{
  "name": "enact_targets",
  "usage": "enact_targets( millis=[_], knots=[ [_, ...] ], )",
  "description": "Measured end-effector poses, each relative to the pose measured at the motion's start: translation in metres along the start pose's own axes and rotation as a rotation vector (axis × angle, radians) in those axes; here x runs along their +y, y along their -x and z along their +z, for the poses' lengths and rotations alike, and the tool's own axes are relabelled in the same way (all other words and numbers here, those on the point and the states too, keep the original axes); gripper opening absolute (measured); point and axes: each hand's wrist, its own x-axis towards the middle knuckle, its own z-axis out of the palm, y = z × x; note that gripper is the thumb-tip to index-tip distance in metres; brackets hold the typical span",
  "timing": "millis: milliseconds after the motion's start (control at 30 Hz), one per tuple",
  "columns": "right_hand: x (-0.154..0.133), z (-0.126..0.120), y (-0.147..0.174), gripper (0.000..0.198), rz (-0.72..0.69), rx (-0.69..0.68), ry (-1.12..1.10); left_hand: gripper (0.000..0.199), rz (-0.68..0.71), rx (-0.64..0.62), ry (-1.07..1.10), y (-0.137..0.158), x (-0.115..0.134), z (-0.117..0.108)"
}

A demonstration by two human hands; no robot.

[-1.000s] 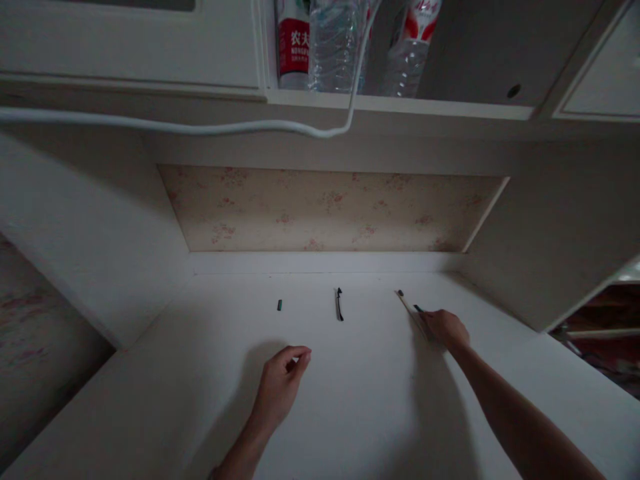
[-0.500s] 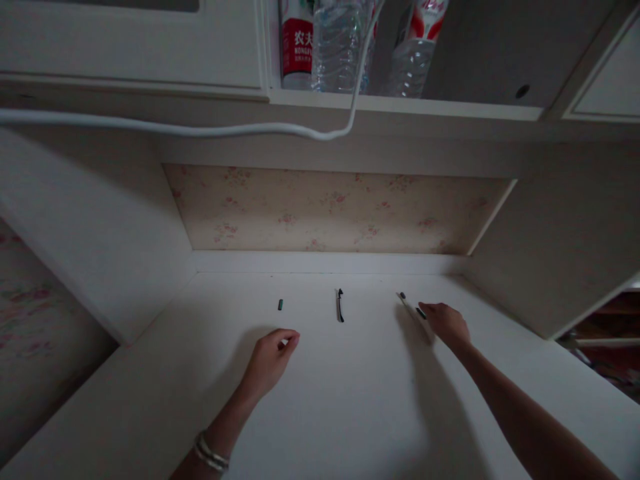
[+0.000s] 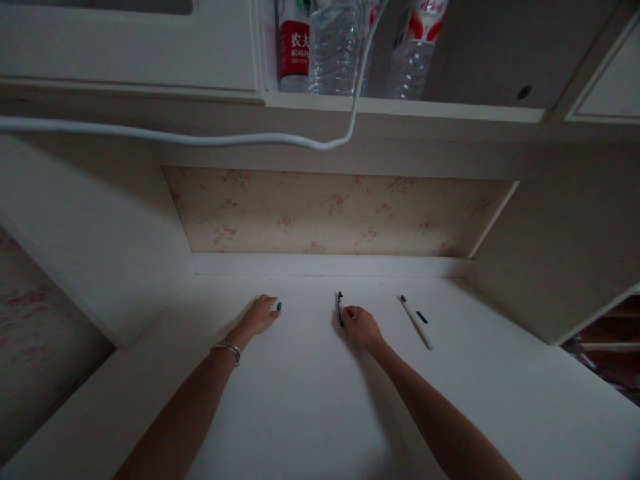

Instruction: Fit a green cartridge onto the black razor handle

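My left hand reaches over the white surface with thumb and forefinger apart. The thumb tip is beside a small dark green piece, perhaps touching it. My right hand has its fingers bent together at the right side of a slim, curved black thing with a small knob at its far end. The fingertips seem to touch that thing, which lies on the surface. Farther right lies a white pen-like stick with a dark tip, and close to it a short black piece.
The white desk surface ends at a low back ledge below flowered wallpaper. Side panels stand left and right. Overhead, a shelf holds plastic bottles, and a white cable hangs across in front.
My right hand has moved left from the short black piece beside the white stick to the slim black thing. My left hand has moved forward and left to the green piece, its fingers parting.
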Motion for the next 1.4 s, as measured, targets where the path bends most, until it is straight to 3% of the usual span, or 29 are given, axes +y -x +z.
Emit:
enact_targets(
  millis=[167,333,467,600,633,733,833,933,1033,1200,1333,1400],
  knots=[
    [-0.017,0.012,-0.013,0.039,0.073,-0.044,0.033,0.034,0.074,-0.066,0.041,-0.012,-0.003,0.000],
    [-0.027,0.015,-0.028,0.043,0.155,-0.035,0.049,0.022,0.059,-0.035,0.142,-0.006,0.005,-0.003],
    [-0.034,0.020,-0.034,0.040,0.232,-0.013,0.014,0.023,-0.003,0.043,0.271,0.019,0.025,0.000],
    [-0.037,0.019,-0.033,0.032,0.265,0.021,-0.090,0.044,-0.088,0.105,0.442,0.062,0.055,0.000],
    [-0.037,0.017,-0.033,0.030,0.268,0.027,-0.129,0.048,-0.115,0.102,0.522,0.074,0.064,-0.001],
    [-0.038,0.011,-0.027,0.024,0.261,0.035,-0.286,0.042,-0.274,0.139,1.228,0.105,0.091,-0.004],
    [-0.044,0.008,-0.009,0.026,0.239,0.029,-0.502,0.033,-0.328,0.137,1.623,0.125,0.114,-0.005],
    [-0.057,0.009,0.026,0.033,0.242,0.001,-0.728,0.029,-0.332,0.116,1.825,0.134,0.125,-0.002],
    [-0.072,0.009,0.066,0.037,0.249,-0.043,-0.920,0.025,-0.300,0.050,1.908,0.137,0.126,0.004],
    [-0.096,0.000,0.112,0.040,0.223,-0.201,-1.450,0.022,-0.276,-0.043,1.962,0.142,0.125,0.008],
    [-0.105,-0.002,0.129,0.037,0.043,-0.209,-1.507,0.026,-0.290,-0.061,1.992,0.145,0.129,0.005],
    [-0.105,0.000,0.134,0.036,0.029,-0.259,-1.521,0.028,-0.290,-0.057,2.005,0.147,0.131,0.004]
  ],
)
